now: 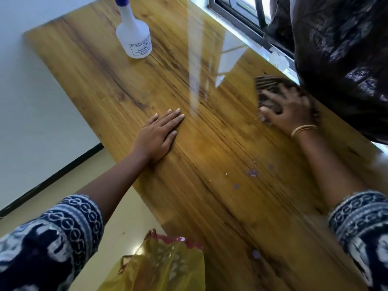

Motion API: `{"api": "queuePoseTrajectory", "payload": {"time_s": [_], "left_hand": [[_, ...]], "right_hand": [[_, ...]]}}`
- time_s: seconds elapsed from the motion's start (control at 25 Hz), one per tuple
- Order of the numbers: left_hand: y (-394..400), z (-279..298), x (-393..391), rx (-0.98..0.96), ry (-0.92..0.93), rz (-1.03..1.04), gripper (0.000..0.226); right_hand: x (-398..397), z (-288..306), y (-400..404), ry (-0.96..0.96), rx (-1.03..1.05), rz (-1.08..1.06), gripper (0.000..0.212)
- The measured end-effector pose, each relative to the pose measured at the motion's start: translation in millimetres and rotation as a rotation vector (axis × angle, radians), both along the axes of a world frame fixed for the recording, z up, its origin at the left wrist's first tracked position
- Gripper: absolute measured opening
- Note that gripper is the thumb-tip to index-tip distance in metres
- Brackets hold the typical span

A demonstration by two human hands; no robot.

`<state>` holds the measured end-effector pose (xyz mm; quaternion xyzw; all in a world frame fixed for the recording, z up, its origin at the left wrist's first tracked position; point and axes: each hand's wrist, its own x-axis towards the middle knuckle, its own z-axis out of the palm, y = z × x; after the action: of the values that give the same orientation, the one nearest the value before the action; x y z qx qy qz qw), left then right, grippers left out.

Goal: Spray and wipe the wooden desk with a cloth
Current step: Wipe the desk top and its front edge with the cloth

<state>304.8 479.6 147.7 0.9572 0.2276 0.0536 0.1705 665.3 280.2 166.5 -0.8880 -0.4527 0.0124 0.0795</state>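
The cloth [270, 91], dark and striped, is pressed on the desk [210, 143] near the window-side edge by the right hand [287, 108], whose fingers are spread over it; whether they curl into it cannot be told through the blur. It is judged soft, light and limp, best held bunched under the palm. The left hand [161, 131] lies flat on the wood, fingers straight. The desk's long axis runs away from the person toward the upright bottle [134, 36].

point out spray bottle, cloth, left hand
spray bottle [134, 39], head view, on its white body
cloth [267, 89], head view, on the striped part beyond the fingers
left hand [159, 133], head view, on the back of the hand
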Motion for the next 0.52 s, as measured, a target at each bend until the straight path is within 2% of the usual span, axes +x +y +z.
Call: {"api": "queuePoseTrajectory", "payload": {"time_s": [0.08,0.2,0.32,0.52], "left_hand": [[0.7,-0.2,0.1,0.011,-0.003,0.015,0.054],[0.5,-1.2,1.2,0.01,-0.01,0.025,0.054],[0.7,-0.5,1.2,0.008,-0.005,0.018,0.055],[-2.3,0.7,0.2,0.045,0.019,0.011,0.053]], "right_hand": [[33.2,0.6,-10.6,0.015,-0.006,-0.266,0.072],[2.2,-1.9,-2.3,0.054,0.008,-0.384,0.071],[-90.8,-0.9,5.9,0.028,0.002,-0.12,0.062],[-292.4,-2.0,-41.2,0.118,-0.101,0.606,0.053]]}}
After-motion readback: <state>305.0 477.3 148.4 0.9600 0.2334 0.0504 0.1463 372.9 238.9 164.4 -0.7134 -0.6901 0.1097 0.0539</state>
